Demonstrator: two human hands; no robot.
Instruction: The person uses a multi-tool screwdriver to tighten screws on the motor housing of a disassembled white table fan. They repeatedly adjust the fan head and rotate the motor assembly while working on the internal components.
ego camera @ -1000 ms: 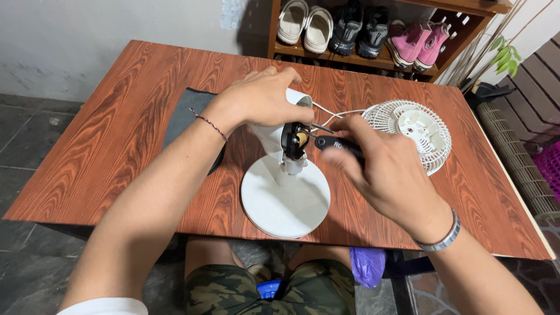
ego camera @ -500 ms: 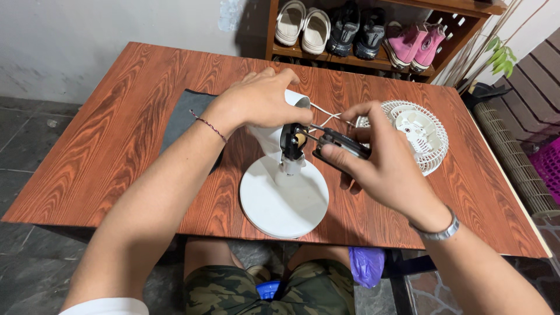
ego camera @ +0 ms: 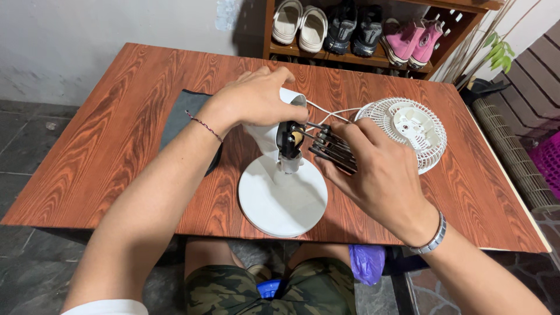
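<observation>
On the reddish wood-grain table stands 1 white plastic fan body on 1 round white base disc, near the front edge at the middle. The left hand lies curled over the top of the fan body, fingers wrapped around its housing and pressing it steady. At the open front of the housing sits 1 black motor block with a brass-coloured centre. The right hand is closed around 1 dark-handled plier-like tool, whose thin metal tips point at the motor block and appear to touch it; whether the tips pinch anything I cannot tell.

1 round white plastic fan grille lies flat to the right, just behind the right hand, and 2 thin white wires run from the housing toward it. 1 dark grey cloth mat lies under the left forearm. On the wooden shoe shelf behind the table I count 3 pairs: 1 white, 1 black, 1 pink.

Compared with 0.5 s ago, the right hand has shifted slightly and the tool's tips sit closer against the motor block; the left hand's hold, the fan body and the grille are unchanged.
</observation>
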